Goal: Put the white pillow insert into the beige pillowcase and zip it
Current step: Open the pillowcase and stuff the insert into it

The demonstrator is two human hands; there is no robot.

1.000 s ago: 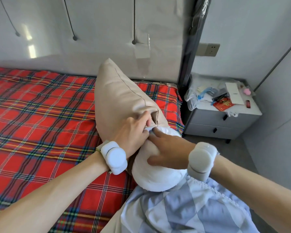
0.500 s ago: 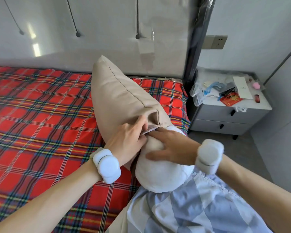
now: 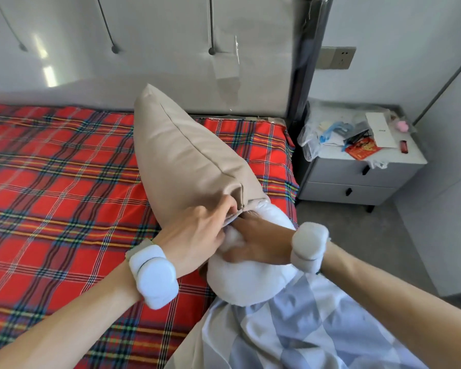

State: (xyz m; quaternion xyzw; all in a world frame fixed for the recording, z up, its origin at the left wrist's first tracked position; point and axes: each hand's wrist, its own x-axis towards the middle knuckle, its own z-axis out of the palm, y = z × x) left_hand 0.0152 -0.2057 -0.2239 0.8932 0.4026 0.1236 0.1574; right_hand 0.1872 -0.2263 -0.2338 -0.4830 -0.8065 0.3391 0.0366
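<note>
Pinched beige pillowcase (image 3: 186, 161) opening edge with curled fingers (image 3: 225, 209) of left hand (image 3: 194, 235); pressed right hand (image 3: 261, 243), fingers straight, onto white pillow insert (image 3: 240, 286). Found insert bulging from case's 5 o'clock end, over plaid bed (image 3: 64, 182). Spotted nightstand (image 3: 362, 177) at 2 o'clock.

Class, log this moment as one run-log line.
stage: stuffing | left hand: pinches beige pillowcase edge | right hand: presses white pillow insert inward | insert: partly out | zip: not closed

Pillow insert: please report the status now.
Left grip pinches beige pillowcase edge. Right grip presses white insert, part outside. Case not yet zipped.
</note>
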